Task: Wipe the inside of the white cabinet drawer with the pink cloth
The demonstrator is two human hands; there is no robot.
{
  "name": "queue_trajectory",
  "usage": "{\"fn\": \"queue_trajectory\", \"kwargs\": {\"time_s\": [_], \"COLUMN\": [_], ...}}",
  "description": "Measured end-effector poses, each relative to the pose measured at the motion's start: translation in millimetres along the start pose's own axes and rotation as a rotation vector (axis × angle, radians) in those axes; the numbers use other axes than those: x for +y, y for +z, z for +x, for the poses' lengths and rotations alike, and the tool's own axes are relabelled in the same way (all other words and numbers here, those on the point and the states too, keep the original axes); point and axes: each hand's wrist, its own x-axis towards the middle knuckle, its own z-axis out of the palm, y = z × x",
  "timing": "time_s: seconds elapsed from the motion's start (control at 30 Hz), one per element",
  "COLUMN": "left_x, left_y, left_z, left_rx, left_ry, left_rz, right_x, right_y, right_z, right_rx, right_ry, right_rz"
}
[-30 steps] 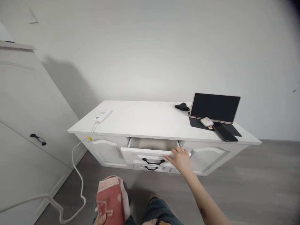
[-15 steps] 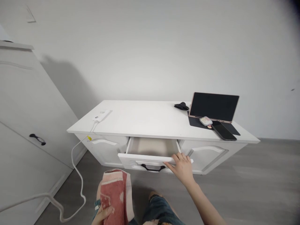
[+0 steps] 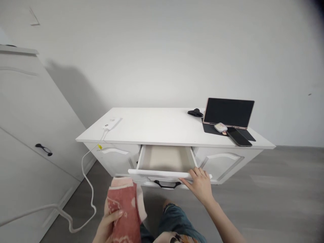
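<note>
Nearest, we see the left hand (image 3: 107, 224) low in the view. Its fingers are wrapped around a folded terry towel (image 3: 124, 209), salmon red with a paler pink border and a soft nap. The towel stands upright in the grip, just in front of the drawer's left corner. Beside it is a knee in blue denim (image 3: 177, 221).

The right hand (image 3: 201, 185) reaches forward. Its fingers are hooked over the top edge of the drawer (image 3: 165, 158) front at its right end, and the thumb lies along the face, so the hand is gripping it. The drawer is pulled out of a low white cabinet (image 3: 157, 126) and shows a flat beige bottom panel. A curved black handle (image 3: 167, 184) sits on its moulded front.

The cabinet top is smooth and matte. At left we note a white oblong power strip (image 3: 111, 124), with its rubbery cable (image 3: 87, 189) looping down to the grey wood-grain floor (image 3: 265, 195). At right a tablet (image 3: 228, 112) with a dark screen is propped up on a black folio. A rounded pale earbud case (image 3: 220, 127) and a black phone (image 3: 238, 138) lie just in front of it, touching each other. A small black lump (image 3: 195, 112) lies left of the tablet; we cannot tell what it is.

At far left is a white wardrobe (image 3: 25, 111) with a black pull (image 3: 43, 149). Behind everything is a plain white wall.
</note>
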Motion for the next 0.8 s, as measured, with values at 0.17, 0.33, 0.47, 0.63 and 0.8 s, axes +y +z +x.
{"fn": "queue_trajectory", "kwargs": {"time_s": [0.17, 0.33, 0.47, 0.63, 0.8], "left_x": [31, 50, 55, 45, 31], "left_y": [39.1, 87.0, 120.0, 150.8, 170.8], "left_z": [5, 37, 72, 99, 127], "left_rx": [-0.163, -0.349, -0.397, -0.695, -0.745], "left_ry": [0.098, 0.45, 0.843, 1.06, 0.97], "left_rz": [0.198, 0.372, 0.894, 1.514, 1.885], "right_x": [-6, -11, -13, -13, -12], "right_y": [-10, -17, -20, -19, -16], "right_z": [-21, -35, -40, -40, -39], "right_rx": [-0.001, 0.003, 0.002, 0.028, 0.054], "right_ry": [-0.006, -0.014, -0.013, -0.004, -0.01], "right_rz": [0.022, 0.022, 0.036, 0.072, 0.089]}}
